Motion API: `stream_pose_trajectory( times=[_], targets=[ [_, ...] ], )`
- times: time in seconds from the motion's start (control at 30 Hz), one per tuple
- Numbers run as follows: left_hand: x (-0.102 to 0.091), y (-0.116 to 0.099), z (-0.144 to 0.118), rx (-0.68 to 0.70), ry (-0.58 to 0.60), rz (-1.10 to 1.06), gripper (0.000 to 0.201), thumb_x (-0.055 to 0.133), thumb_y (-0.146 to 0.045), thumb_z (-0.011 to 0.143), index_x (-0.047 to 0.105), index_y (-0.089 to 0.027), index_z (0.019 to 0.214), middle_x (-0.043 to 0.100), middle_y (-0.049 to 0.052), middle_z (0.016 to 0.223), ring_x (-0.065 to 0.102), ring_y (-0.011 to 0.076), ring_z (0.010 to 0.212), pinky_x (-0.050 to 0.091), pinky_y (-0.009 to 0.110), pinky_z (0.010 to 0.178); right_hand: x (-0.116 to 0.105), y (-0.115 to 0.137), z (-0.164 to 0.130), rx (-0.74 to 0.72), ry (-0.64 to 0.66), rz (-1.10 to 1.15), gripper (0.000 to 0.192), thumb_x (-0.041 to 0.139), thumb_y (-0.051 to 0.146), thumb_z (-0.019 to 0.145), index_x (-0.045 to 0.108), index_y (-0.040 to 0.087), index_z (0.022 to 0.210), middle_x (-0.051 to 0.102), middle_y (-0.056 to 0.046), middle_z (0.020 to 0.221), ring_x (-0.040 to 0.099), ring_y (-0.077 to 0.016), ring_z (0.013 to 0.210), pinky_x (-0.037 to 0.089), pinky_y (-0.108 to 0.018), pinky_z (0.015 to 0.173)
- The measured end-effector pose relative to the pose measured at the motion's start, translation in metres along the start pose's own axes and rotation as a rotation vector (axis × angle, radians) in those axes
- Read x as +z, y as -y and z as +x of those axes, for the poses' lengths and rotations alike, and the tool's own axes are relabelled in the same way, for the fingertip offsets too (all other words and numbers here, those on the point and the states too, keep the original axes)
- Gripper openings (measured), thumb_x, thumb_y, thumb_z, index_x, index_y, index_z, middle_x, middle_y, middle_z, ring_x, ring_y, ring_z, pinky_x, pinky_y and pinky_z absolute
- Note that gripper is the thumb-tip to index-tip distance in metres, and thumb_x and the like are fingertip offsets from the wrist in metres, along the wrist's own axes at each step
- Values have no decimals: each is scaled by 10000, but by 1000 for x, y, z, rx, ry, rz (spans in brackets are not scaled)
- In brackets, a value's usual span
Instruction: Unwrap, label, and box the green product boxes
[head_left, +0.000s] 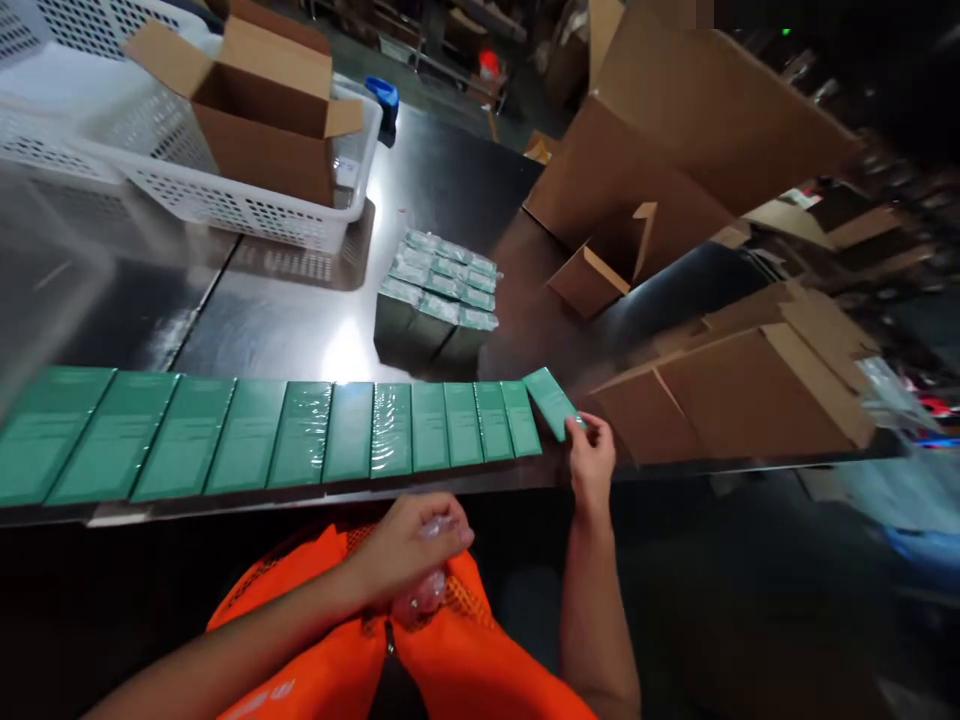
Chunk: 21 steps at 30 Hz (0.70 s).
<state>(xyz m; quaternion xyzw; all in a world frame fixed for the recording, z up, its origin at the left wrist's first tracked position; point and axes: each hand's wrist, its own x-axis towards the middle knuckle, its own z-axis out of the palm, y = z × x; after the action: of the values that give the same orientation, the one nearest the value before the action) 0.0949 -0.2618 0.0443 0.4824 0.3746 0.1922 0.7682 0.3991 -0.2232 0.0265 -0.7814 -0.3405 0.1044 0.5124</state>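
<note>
My right hand pinches the lower corner of a green box, which lies tilted at the right end of a row. Several more green boxes lie side by side along the table's front edge, some with shiny wrap. Close to my orange vest, my left hand is closed around crumpled clear plastic. Behind the row stands a block of several wrapped boxes, their green-and-silver ends facing up.
At the back left, a white perforated basket holds an open cardboard box. A large carton, a small open carton and a low carton stand on the right. A blue roll-like object is beside the basket.
</note>
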Motion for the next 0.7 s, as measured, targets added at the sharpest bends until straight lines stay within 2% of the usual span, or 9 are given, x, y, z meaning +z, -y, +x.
stream_pose_trajectory(
  times=[0.1,0.17,0.33,0.4,0.5,0.6,0.7],
  targets=[
    [2,4,-1,-32,-1,13,427,669,-584,751,597,-163,745,536,-19,603,494,129,580,346,233,569,-4,-11,-6,-9,47,-136,480,719,597,596,703,171,816,661,-97,877,576,-260,846,451,-487,906],
    [1,4,-1,-39,-8,28,408,652,-571,759,598,-166,757,555,-11,614,510,138,590,364,242,586,-5,-13,-10,-23,100,-175,495,698,606,607,724,163,825,688,-136,946,592,-305,928,421,-522,961],
    [-3,1,-3,-30,-33,90,361,622,-528,775,606,-168,764,581,-1,638,528,148,614,373,244,595,-2,-11,-17,-47,234,-161,595,600,554,725,697,162,1163,704,-144,1163,644,-293,1041,473,-464,965],
    [-4,1,-3,-26,-23,96,348,623,-513,773,613,-165,772,591,3,653,537,150,621,380,248,601,-1,-11,-19,-55,245,-168,592,577,535,747,688,150,1183,696,-153,1192,645,-290,1066,477,-454,976],
    [-6,1,-3,-29,-5,92,342,622,-503,768,620,-161,781,585,0,651,526,147,616,378,250,602,-4,-9,-19,-79,256,-205,558,556,521,758,698,150,1151,710,-149,1134,653,-291,1018,491,-473,956],
    [-8,0,-2,-19,-3,107,340,619,-498,766,620,-158,766,559,-11,634,486,133,603,348,241,580,-6,4,-16,-156,209,-288,582,622,521,699,703,139,1131,672,-171,1132,606,-341,1068,433,-555,1007],
    [-8,-1,-1,4,-9,126,316,621,-473,768,626,-157,760,562,-11,643,483,130,614,348,236,586,7,40,-16,-416,61,-374,678,642,541,739,625,123,1272,595,-195,1214,539,-363,1174,381,-574,1059]
  ],
)
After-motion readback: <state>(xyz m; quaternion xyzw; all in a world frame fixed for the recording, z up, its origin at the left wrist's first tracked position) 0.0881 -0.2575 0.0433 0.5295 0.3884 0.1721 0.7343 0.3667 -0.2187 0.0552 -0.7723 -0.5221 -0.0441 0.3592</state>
